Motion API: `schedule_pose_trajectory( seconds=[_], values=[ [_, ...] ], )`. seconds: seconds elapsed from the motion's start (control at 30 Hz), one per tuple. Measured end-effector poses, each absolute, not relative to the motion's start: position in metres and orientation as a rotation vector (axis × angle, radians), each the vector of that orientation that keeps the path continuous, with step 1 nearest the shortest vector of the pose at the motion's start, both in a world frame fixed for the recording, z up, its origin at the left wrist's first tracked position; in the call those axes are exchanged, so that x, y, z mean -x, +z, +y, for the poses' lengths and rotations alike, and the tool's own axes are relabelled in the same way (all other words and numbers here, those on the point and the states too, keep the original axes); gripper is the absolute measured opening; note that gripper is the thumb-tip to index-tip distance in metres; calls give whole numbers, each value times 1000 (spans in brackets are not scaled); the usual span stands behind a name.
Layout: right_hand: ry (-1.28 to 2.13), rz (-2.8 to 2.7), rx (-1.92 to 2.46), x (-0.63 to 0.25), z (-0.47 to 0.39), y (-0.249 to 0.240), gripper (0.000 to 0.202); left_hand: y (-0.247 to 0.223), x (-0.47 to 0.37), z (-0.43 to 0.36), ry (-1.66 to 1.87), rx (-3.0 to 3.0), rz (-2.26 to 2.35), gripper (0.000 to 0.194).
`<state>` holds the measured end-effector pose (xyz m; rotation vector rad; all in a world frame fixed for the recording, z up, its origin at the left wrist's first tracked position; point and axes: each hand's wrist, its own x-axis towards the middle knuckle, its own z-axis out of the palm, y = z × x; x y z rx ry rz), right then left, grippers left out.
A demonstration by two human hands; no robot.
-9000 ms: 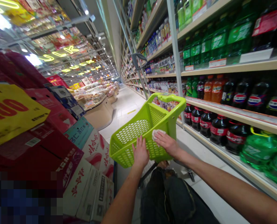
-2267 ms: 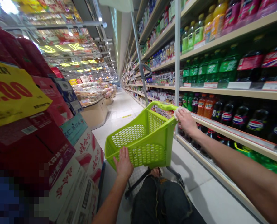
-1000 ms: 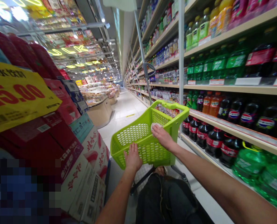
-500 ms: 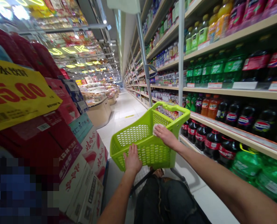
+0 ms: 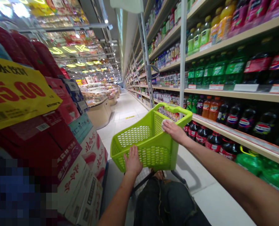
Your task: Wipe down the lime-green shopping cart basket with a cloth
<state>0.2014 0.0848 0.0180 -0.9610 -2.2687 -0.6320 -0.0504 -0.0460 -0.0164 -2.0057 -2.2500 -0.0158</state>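
Note:
A lime-green plastic shopping cart (image 5: 122,153) with perforated walls stands sideways in front of me. My left hand (image 5: 133,161) lies flat on its near side wall, fingers stretched over the rim. My right hand (image 5: 174,129) presses a crumpled white cloth or tissue (image 5: 164,125) against the cart's near rim, close to the handle end. Most of that white piece is hidden under the fingers. The handle (image 5: 174,108) of the cart rises at the upper right of the basket. Inside the basket I see only bare perforated walls.
Drink shelves (image 5: 238,91) with several rows of bottles run along the right. Stacked drink cartons (image 5: 89,150) and a yellow price sign (image 5: 19,91) stand close on the left. A ladder (image 5: 147,56) leans at the shelves. The tiled aisle (image 5: 127,106) leads away past display bins (image 5: 99,110).
My right hand has slid right along the cart's rim towards the handle, taking the white cloth or tissue with it. My left hand and the cart stay nearly where they were.

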Motion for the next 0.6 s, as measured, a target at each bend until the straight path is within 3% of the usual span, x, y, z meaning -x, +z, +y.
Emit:
schedule_pose_trajectory(
  seconds=[0.2,0.4,0.6],
  values=[
    [-620,-2028,1177,-232,93,23,34,-15,48,-45,-11,2006,-2276,81],
    [-608,-2432,706,-159,69,-7,34,-15,49,-47,-9,1995,-2272,80],
    [-674,-2155,1071,-234,89,29,34,-19,47,-46,-52,1986,-2270,80]
  ],
)
